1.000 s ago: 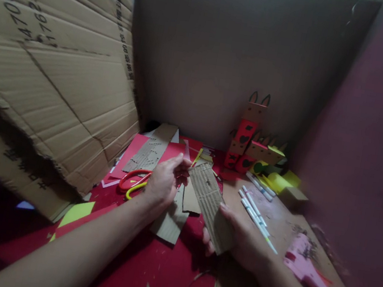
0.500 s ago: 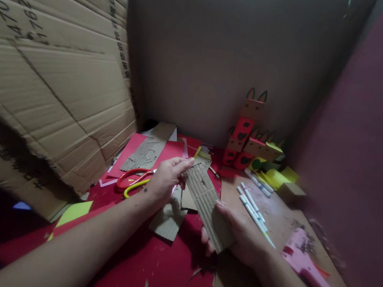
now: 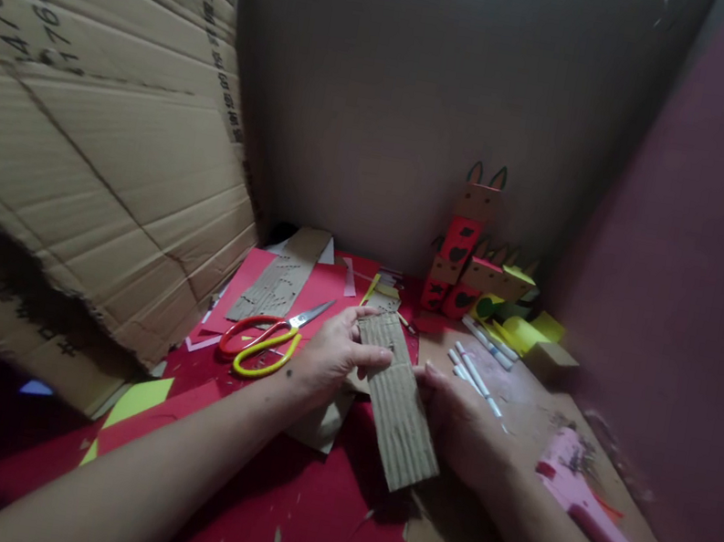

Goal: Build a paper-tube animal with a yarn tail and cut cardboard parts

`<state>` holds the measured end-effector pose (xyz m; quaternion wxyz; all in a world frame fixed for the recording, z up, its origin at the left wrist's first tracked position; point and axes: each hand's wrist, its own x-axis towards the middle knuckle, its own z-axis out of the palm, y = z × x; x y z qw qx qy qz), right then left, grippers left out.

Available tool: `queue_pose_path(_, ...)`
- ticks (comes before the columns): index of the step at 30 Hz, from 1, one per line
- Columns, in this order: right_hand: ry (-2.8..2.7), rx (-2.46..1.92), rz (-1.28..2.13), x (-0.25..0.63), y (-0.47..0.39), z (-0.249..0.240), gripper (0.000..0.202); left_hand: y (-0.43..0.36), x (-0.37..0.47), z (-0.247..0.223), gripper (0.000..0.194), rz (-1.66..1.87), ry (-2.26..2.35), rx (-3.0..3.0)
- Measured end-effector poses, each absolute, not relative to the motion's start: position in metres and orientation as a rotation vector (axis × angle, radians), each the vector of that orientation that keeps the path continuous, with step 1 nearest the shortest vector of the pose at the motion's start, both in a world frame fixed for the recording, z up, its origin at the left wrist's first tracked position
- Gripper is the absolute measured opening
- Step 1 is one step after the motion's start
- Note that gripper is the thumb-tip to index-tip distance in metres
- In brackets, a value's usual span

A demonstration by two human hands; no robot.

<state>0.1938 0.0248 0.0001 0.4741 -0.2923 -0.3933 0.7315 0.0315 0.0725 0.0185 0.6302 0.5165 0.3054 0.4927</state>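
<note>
A narrow strip of corrugated cardboard (image 3: 398,425) is held tilted above the red tabletop. My left hand (image 3: 340,355) pinches its upper left edge, thumb lying across the front. At the strip's right edge, my right hand (image 3: 455,416) is closed around it, with most of its fingers hidden behind. Scissors (image 3: 262,349) with one red and one yellow handle lie just left of my left hand, blades partly open. Another cardboard piece (image 3: 323,422) rests on the table beneath my left wrist.
Cardboard animal figures (image 3: 466,251) stand at the back right. White marker pens (image 3: 479,379) and a pink glue gun (image 3: 611,525) lie on a brown board at right. A large cardboard sheet (image 3: 101,126) leans at left. Red paper (image 3: 324,288) lies at the back.
The cardboard strip has turned more upright and dropped slightly. My left hand has shifted its grip, thumb now across the strip's front. The scissors' blades now show beside it.
</note>
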Motion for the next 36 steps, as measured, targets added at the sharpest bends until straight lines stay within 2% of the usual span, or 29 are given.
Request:
queue_pose_path(5, -1.050, -0.948, 1.566, 0.1950, 0.0249, -0.0016, 0.013, 0.0680, 0.0342, 0.0181, 0.059, 1.017, 0.687, 1.241)
queue_pose_path(11, -1.015, -0.986, 1.416, 0.1957, 0.0285, -0.0017, 0.014, 0.0693, 0.0350, 0.0123, 0.029, 0.889, 0.644, 1.306)
queue_pose_path(14, -1.004, -0.993, 1.402, 0.1961, 0.0298, -0.0029, 0.014, 0.0681, 0.0356, 0.0100, 0.020, 0.855, 0.646, 1.308)
queue_pose_path(24, -1.209, -0.888, 1.618, 0.1937, 0.0236, 0.0002, 0.034, 0.0681, 0.0353, 0.0138, 0.016, 1.027, 0.754, 1.263)
queue_pose_path(28, -1.071, -0.923, 1.495, 0.1963, 0.0280, -0.0012, 0.034, 0.0702, 0.0335, 0.0181, 0.028, 1.170, 0.740, 1.451)
queue_pose_path(32, -0.981, -0.894, 1.481, 0.1987, 0.0313, -0.0007, 0.029, 0.0707, 0.0321, 0.0153, 0.018, 1.066, 0.735, 1.592)
queue_pose_path(36, -0.967, -0.818, 1.522, 0.1977, 0.0310, 0.0007, 0.029, 0.0691, 0.0344, 0.0087, 0.020, 1.037, 0.671, 1.694)
